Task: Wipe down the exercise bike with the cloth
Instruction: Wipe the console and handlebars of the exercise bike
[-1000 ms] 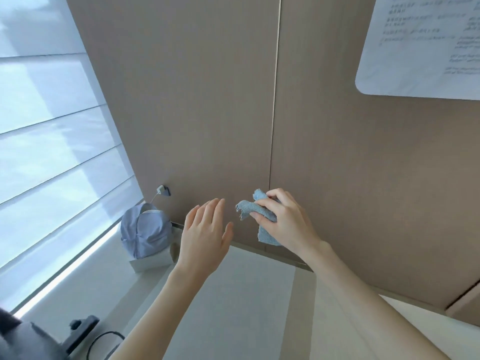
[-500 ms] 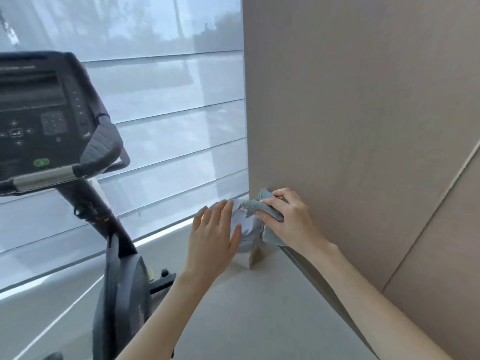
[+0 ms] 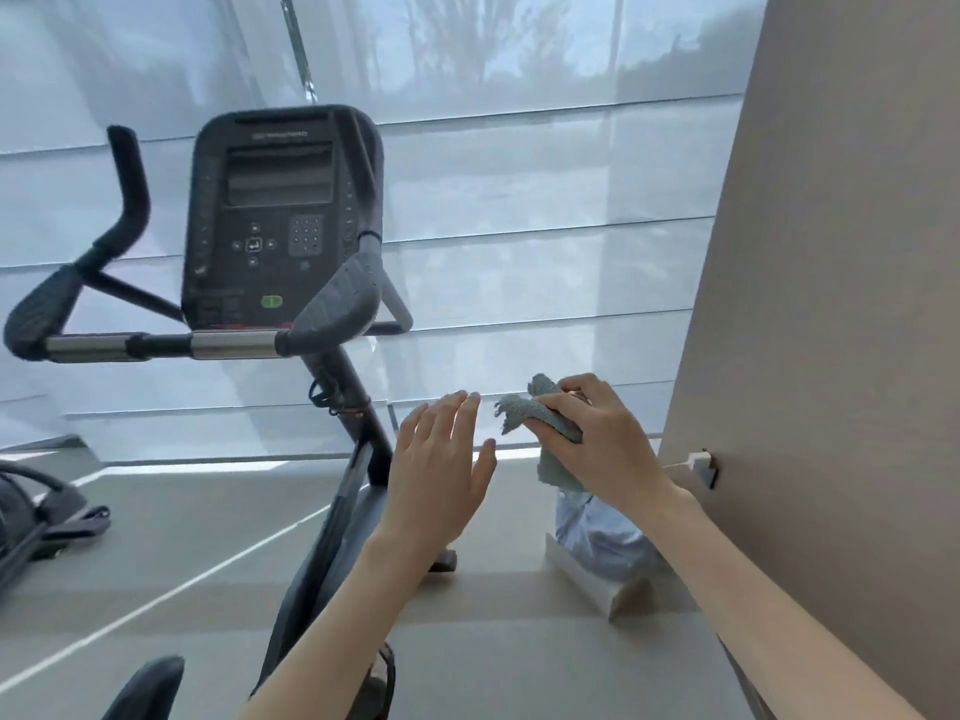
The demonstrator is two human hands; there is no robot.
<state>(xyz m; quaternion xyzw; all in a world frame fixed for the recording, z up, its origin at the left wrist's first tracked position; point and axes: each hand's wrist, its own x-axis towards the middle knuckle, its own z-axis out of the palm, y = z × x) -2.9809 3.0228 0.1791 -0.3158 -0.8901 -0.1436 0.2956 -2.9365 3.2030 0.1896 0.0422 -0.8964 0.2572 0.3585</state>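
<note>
The exercise bike stands left of centre, its black console (image 3: 275, 215) above grey padded handlebars (image 3: 332, 304) and a dark post (image 3: 358, 423) that runs down to the floor. My right hand (image 3: 597, 439) grips a bunched blue-grey cloth (image 3: 524, 407), held in the air to the right of the post, apart from the bike. My left hand (image 3: 441, 470) is open, fingers spread, just left of the cloth, holding nothing. The tip of the saddle (image 3: 150, 683) shows at the bottom left.
A beige wall panel (image 3: 841, 356) closes off the right side, with a small white plug (image 3: 698, 459) on it. At its foot sits a small bin with a pale blue bag (image 3: 597, 537). Sheer window blinds (image 3: 519, 174) fill the back. Another machine's base (image 3: 31, 517) lies at far left.
The view has swung left from the wall to the window, bringing the whole bike console and handlebars into sight. My hands keep the same pose, the right still gripping the cloth.
</note>
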